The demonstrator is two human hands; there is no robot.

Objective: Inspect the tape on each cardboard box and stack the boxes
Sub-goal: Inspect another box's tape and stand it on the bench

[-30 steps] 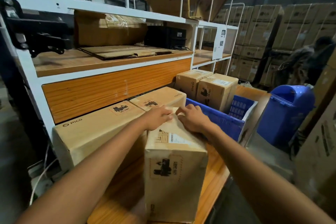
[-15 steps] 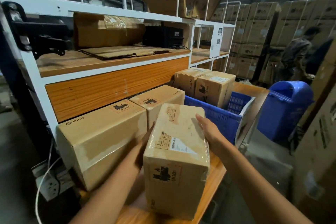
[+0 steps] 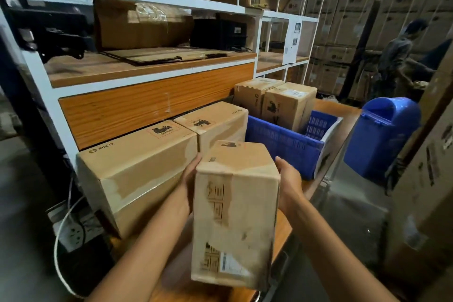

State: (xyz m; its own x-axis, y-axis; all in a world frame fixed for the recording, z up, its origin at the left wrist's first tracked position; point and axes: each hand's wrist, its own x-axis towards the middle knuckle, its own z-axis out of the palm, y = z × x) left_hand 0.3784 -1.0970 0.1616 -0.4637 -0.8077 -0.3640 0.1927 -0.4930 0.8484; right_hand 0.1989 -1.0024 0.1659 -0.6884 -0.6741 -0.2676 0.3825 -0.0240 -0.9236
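A tall taped cardboard box (image 3: 235,213) is lifted and tilted toward me above the wooden table (image 3: 282,230), its label side facing down-front. My left hand (image 3: 190,181) presses its left side and my right hand (image 3: 289,184) holds its right side; most of the fingers are hidden behind the box. A long PICO box (image 3: 137,167) and a smaller box (image 3: 215,122) lie side by side on the table to the left. Two more boxes (image 3: 289,103) stand in a blue crate (image 3: 284,144).
A white-framed shelf unit (image 3: 152,81) with orange panels rises behind the table, holding flattened cardboard. A blue bin (image 3: 382,137) stands right of the table. Another person (image 3: 397,56) works by stacked cartons at the far right. A power strip and white cable (image 3: 71,228) hang at the left.
The box has been raised off the table and tipped over toward me, showing a different face. Both hands shifted from its top to its two sides.
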